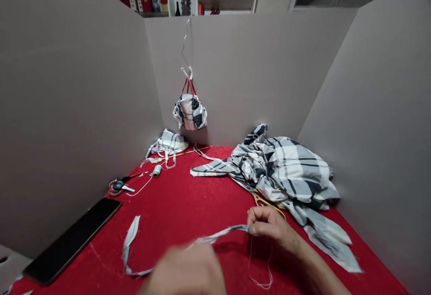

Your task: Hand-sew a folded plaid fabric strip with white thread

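Observation:
A narrow grey-and-white fabric strip (126,250) runs across the red cloth, curling up at its left end. My right hand (267,227) is closed, pinching the strip's right end between thumb and fingers above the cloth. Fine loose thread (261,281) dangles in a loop below that hand. At the bottom middle, my left hand (185,270) is smeared by motion; the strip passes behind it, and its fingers cannot be made out. Gold-handled scissors (261,200) lie just beyond my right hand, their blades partly under plaid fabric (292,165).
On the left lie a dark phone (72,239), small scissors (117,186), a thread spool (156,170) and a folded plaid piece (171,141). A plaid cloth bundle (190,112) hangs from a hook. Grey panels (242,70) enclose the red cloth (182,209) on three sides.

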The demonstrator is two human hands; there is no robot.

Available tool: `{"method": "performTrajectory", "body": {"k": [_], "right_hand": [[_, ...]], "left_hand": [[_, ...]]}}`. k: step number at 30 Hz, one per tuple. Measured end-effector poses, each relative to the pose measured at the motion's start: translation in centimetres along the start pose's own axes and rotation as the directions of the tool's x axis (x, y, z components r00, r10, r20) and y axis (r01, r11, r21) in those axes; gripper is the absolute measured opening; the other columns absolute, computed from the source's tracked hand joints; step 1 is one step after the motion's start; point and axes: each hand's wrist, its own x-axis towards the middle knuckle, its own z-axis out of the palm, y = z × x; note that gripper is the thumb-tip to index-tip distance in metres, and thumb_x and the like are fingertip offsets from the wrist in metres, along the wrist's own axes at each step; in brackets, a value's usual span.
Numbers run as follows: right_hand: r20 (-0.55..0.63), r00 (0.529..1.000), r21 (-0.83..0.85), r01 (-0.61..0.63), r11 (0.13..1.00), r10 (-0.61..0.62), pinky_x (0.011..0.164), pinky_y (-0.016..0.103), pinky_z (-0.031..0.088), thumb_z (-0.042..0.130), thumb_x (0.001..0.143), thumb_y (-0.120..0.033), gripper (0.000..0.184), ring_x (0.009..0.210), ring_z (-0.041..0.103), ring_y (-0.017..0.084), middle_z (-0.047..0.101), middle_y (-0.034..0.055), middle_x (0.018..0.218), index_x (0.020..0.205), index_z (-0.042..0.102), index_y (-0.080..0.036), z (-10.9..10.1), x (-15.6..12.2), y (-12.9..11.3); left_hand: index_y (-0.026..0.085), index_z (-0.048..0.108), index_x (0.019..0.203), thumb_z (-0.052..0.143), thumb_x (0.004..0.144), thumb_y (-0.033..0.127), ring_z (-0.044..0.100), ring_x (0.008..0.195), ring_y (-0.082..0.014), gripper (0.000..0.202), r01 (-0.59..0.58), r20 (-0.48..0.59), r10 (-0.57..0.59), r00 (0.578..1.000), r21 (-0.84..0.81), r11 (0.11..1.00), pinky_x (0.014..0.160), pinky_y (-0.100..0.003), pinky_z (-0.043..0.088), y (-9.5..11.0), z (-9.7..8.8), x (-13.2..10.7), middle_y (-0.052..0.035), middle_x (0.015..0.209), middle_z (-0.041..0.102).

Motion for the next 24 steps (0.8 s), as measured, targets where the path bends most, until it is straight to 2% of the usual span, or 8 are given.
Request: {"method": "performTrajectory", "body": {"k": [2, 4, 7, 9, 11, 16, 21, 24], "right_hand": [[0.004, 1.0, 0.01, -0.002, 1.0, 0.002, 0.044, 0.021, 0.023, 0.058, 0.059, -0.021, 0.008, 0.045, 0.033, 0.008, 0.045, -0.0043, 0.048, 0.057, 0.055, -0.014, 0.0, 0.0, 0.2], [0.005, 1.0, 0.018, -0.01, 1.0, 0.01, 0.043, 0.021, 0.021, 0.058, 0.059, -0.021, 0.008, 0.045, 0.031, 0.007, 0.043, -0.0049, 0.047, 0.056, 0.055, -0.014, -0.1, 0.0, 0.5], [-0.005, 1.0, 0.026, -0.026, 0.999, 0.026, 0.041, 0.02, 0.016, 0.057, 0.06, -0.022, 0.009, 0.043, 0.025, 0.006, 0.038, -0.007, 0.045, 0.056, 0.052, -0.015, -0.3, 0.3, 1.0], [-0.015, 0.999, 0.034, -0.044, 0.998, 0.044, 0.04, 0.02, 0.014, 0.056, 0.062, -0.023, 0.011, 0.042, 0.022, 0.006, 0.034, -0.0083, 0.043, 0.057, 0.05, -0.016, -0.4, 0.6, 1.3], [-0.02, 0.997, 0.037, -0.07, 0.997, 0.071, 0.039, 0.021, 0.013, 0.054, 0.063, -0.024, 0.011, 0.04, 0.02, 0.006, 0.032, -0.0091, 0.042, 0.057, 0.048, -0.017, -0.5, 0.8, 1.6], [-0.001, 0.99, 0.006, -0.144, 0.989, 0.144, 0.038, 0.021, 0.01, 0.054, 0.06, -0.023, 0.01, 0.039, 0.019, 0.006, 0.032, -0.0095, 0.041, 0.056, 0.048, -0.017, -0.2, 1.0, 1.7], [-0.002, 0.984, -0.026, -0.176, 0.984, 0.176, 0.04, 0.021, 0.012, 0.055, 0.06, -0.026, 0.011, 0.041, 0.021, 0.006, 0.034, -0.0086, 0.043, 0.056, 0.048, -0.017, 0.4, 1.1, 1.4], [-0.012, 0.984, -0.045, -0.176, 0.983, 0.176, 0.041, 0.021, 0.012, 0.056, 0.061, -0.027, 0.013, 0.042, 0.021, 0.007, 0.034, -0.0085, 0.044, 0.056, 0.049, -0.017, 0.5, 1.1, 1.3]], "left_hand": [[0.022, 0.063, 0.092, 0.05, 0.085, 0.04, 0.054, 0.084, -0.0178, 0.024, -0.035, -0.016, 0.036, 0.999, 0.025, 0.999, 0.072, -0.03, 0.043, -0.6, -0.3, 1.8, -0.004, 0.09, 0.062], [0.017, 0.063, 0.086, 0.053, 0.081, 0.044, 0.051, 0.071, -0.0148, 0.029, -0.044, 0.021, 0.044, 0.999, 0.029, 0.999, 0.065, -0.026, 0.038, -1.7, -0.3, 3.2, -0.0015, 0.075, 0.059], [0.012, 0.063, 0.077, 0.055, 0.076, 0.049, 0.041, 0.052, -0.009, 0.038, 0.13, 0.272, -0.08, 0.959, -0.169, 0.977, 0.05, -0.021, 0.028, -3.8, 0.0, 4.4, 0.0017, 0.06, 0.052], [0.012, 0.061, 0.076, 0.065, 0.066, 0.048, 0.036, 0.048, -0.0068, 0.038, 0.182, 0.332, -0.081, 0.94, -0.287, 0.941, 0.047, -0.02, 0.024, -4.7, 0.3, 4.5, 0.0036, 0.056, 0.05], [0.012, 0.059, 0.071, 0.072, 0.059, 0.046, 0.03, 0.043, -0.005, 0.038, 0.185, 0.283, -0.081, 0.956, -0.363, 0.913, 0.043, -0.02, 0.018, -5.2, 0.4, 4.6, 0.0066, 0.05, 0.045], [0.013, 0.057, 0.064, 0.069, 0.062, 0.042, 0.019, 0.04, -0.0045, 0.031, 0.181, 0.11, -0.146, 0.983, -0.472, 0.863, 0.041, -0.022, 0.008, -5.6, -0.2, 4.8, 0.009, 0.043, 0.035], [0.011, 0.062, 0.068, 0.069, 0.061, 0.04, 0.023, 0.039, -0.0041, 0.031, 0.223, 0.122, -0.189, 0.974, -0.406, 0.886, 0.041, -0.022, 0.009, -5.6, -0.7, 4.9, 0.0066, 0.045, 0.043], [0.012, 0.061, 0.062, 0.07, 0.057, 0.036, 0.024, 0.04, -0.0042, 0.027, 0.227, 0.095, -0.206, 0.974, -0.402, 0.887, 0.042, -0.021, 0.011, -5.6, -0.6, 4.9, 0.0063, 0.045, 0.044]]}}
